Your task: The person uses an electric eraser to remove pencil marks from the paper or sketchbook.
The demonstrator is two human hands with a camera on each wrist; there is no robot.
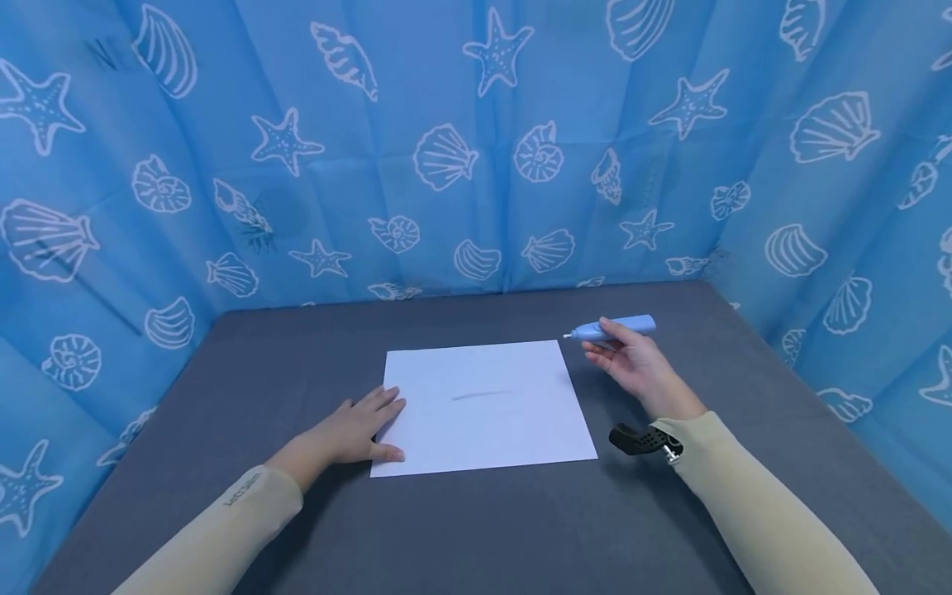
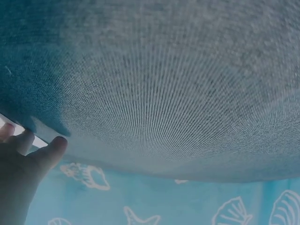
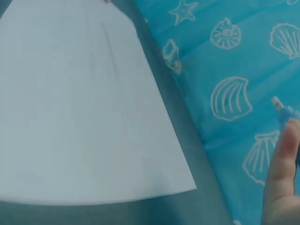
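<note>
A sheet of white paper (image 1: 491, 438) lies flat on the table, with a faint grey pencil stroke (image 1: 482, 395) near its middle. On the paper's left edge rests my left hand (image 1: 357, 430), fingers spread and fairly straight. To the right of the sheet, my right hand (image 1: 643, 368) grips a light-blue electric eraser (image 1: 632, 324) between thumb and fingers. Its white tip points left, just beyond the paper's far right corner and apart from the sheet. The right wrist view shows the thumb (image 3: 282, 164) and the eraser's tip (image 3: 277, 103); most of its body is out of frame.
A dark grey cloth (image 1: 446, 537) covers the table. Blue curtains (image 1: 446, 207) with white shell and starfish prints hang behind and along both sides. A black strap mount (image 1: 638, 440) sits at my right wrist, over the table near the paper's right edge.
</note>
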